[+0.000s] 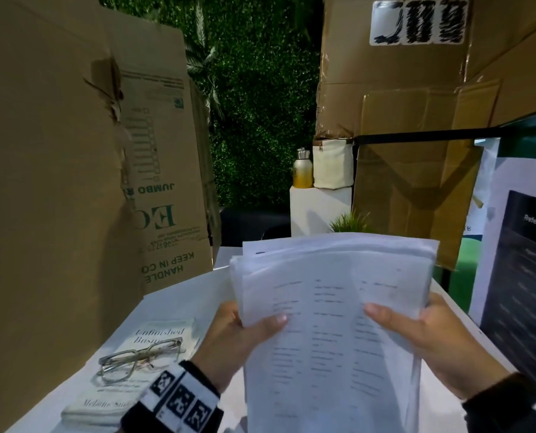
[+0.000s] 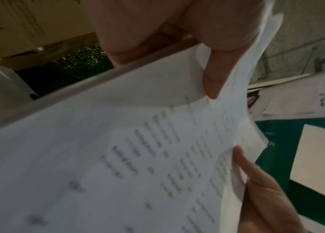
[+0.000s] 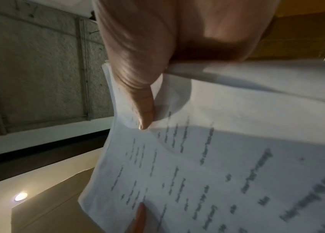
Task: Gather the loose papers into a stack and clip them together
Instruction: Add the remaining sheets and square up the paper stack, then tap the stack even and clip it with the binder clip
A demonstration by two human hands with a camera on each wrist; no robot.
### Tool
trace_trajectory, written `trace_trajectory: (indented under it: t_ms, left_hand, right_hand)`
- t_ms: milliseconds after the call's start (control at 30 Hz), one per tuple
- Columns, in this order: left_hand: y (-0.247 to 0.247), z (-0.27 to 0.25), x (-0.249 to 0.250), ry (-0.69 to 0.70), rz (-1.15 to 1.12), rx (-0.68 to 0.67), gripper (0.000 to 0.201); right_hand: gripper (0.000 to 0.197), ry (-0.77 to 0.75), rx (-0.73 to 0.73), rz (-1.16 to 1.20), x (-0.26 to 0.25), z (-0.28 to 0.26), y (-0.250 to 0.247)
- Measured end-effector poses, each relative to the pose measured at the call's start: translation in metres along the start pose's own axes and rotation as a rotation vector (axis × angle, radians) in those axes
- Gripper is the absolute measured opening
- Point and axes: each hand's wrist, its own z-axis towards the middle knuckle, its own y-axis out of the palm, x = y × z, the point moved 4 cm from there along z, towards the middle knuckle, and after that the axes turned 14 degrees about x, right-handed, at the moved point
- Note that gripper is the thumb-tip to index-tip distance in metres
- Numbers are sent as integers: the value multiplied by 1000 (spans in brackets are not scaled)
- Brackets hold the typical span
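A stack of white printed papers (image 1: 329,307) is held up off the white table, its sheets uneven at the top edges. My left hand (image 1: 245,335) grips the stack's left edge, thumb across the front sheet. On the opposite edge my right hand (image 1: 416,335) holds it the same way, thumb on the front. The left wrist view shows the papers (image 2: 117,141) with my left thumb (image 2: 213,82) pressed on them. In the right wrist view the papers (image 3: 217,157) sit under my right thumb (image 3: 145,110). No clip is visible.
A book (image 1: 129,370) with glasses (image 1: 138,360) on it lies on the white table (image 1: 179,304) at the left. Cardboard boxes (image 1: 57,182) rise at left and back right. A dark printed poster (image 1: 523,276) stands at the right. A bottle (image 1: 302,170) sits on a far white stand.
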Motion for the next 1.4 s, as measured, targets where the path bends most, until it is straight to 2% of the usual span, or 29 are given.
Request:
trace_trajectory:
  t_ms: [67,133,167,267,333,367,467,533,633,733,900,967,1100,1267,1300,1333,1400]
  left_hand:
    - [-1,0,-8,-29,-2,18,22]
    - [-2,3,-9,-36,-13,30,24]
    - [-2,5,-9,-34,-19,33,27]
    - [-5,6,-7,-30,-37,28,28]
    - [-7,6,-7,-11,-32,19,25]
    - [-7,5,-7,2,-28,19,25]
    - [-6,4,-6,52,-32,5,28]
    - [-5,3,-5,86,-35,-16,35]
    - [-6,2,-1,110,-49,-34,36]
    - [-6,0,3,132,-42,-66,37]
    - [-5,2,4,108,-31,-30,40]
    - [-4,2,4,96,-36,-25,33]
    - [-1,0,6,75,-52,-43,21]
    - [-3,-3,4,86,-63,-75,25]
    - [-5,-4,3,92,-62,-76,25]
    - [-5,-5,4,102,-60,-73,26]
    - [-7,-4,4,154,-42,-73,34]
  right_hand:
    - [36,-9,54,-55,-7,-1,-3]
    - [49,-115,141,-124,-29,-2,-5]
    - [57,-235,210,-230,-45,-4,-6]
    - [74,-724,398,-709,-98,-19,2]
    - [80,-921,334,-1023,-120,-29,22]
    - [85,-942,265,-1152,-125,-32,35]
    - [98,-838,-40,-1399,-121,-34,68]
    - [102,-777,-190,-1494,-109,-30,79]
    - [103,-784,-220,-1442,-107,-27,85]
    - [99,-771,-329,-1400,-105,-31,92]
    - [101,-807,-382,-1361,-106,-25,98]
    - [105,-802,-370,-1355,-108,-18,97]
    - [106,-846,-374,-1466,-108,-7,99]
    - [109,-817,-407,-1500,-113,-5,102]
    - [100,-788,-413,-1521,-112,-3,104]
    - [79,-760,-421,-1505,-113,-2,105]
    - [22,-747,-444,-1393,-115,1,111]
